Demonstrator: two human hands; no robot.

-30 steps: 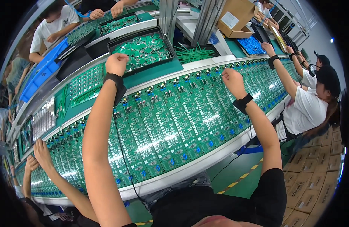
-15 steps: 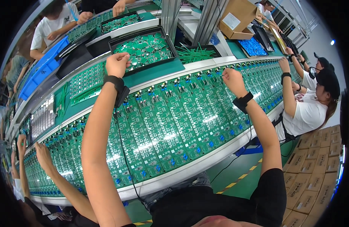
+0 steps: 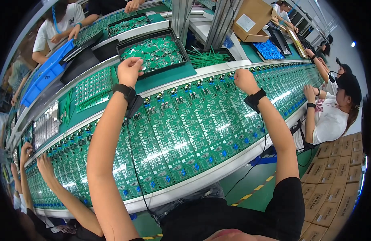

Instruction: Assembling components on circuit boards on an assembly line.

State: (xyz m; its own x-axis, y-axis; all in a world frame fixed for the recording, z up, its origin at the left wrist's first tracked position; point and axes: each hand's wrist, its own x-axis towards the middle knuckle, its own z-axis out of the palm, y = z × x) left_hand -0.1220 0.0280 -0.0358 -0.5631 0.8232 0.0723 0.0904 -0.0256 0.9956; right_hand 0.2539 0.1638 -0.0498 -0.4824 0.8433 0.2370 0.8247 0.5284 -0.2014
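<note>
My left hand [image 3: 129, 73] is closed, thumb and fingers pressed together, at the near left corner of a black tray [image 3: 186, 61] heaped with small green circuit boards [image 3: 159, 50]. Whatever it pinches is too small to make out. My right hand [image 3: 246, 80] is curled over the far edge of a long row of green circuit boards [image 3: 201, 116], close to their tall black and blue components. Its fingertips are turned down and partly hidden, so I cannot make out what they hold. Both wrists wear black bands with cables.
Beyond the row stand a tray of thin green strips [image 3: 208, 57], a tray of blue parts [image 3: 269, 50] and an open cardboard box [image 3: 251, 20]. Metal posts [image 3: 180, 20] rise behind. Co-workers' hands reach over the row at left [image 3: 44, 166] and right [image 3: 310, 93]. Stacked cartons [image 3: 334, 176] stand at right.
My left hand has shifted slightly right and nearer. My right hand has moved a little, with its fingers curled further down. The right co-worker's hand has come down to the row's near side.
</note>
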